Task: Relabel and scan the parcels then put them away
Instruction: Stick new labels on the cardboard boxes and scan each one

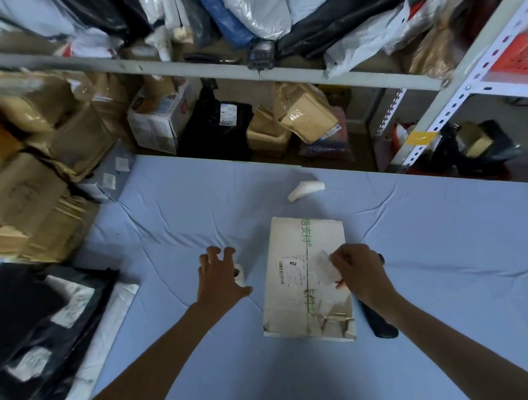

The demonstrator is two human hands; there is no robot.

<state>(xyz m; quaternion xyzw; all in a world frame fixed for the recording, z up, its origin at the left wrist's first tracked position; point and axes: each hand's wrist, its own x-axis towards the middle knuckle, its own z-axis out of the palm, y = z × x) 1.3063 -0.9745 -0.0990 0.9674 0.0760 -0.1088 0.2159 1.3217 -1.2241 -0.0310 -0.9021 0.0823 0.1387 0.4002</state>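
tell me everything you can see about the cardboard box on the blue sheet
The cardboard box is pale, flat and rectangular, lying face up on the wrinkled blue sheet. A dark line and green printed characters run along its length. A white shipping label with a barcode sits on the top face. The near end looks torn and crumpled. The right hand holds a small translucent label over it. A dark handheld object lies along its right side. The left hand hovers beside it, spread, not touching.

Pale cardboard parcel (302,276) lying flat on blue cloth, printed label facing up, green lettering, near corner torn
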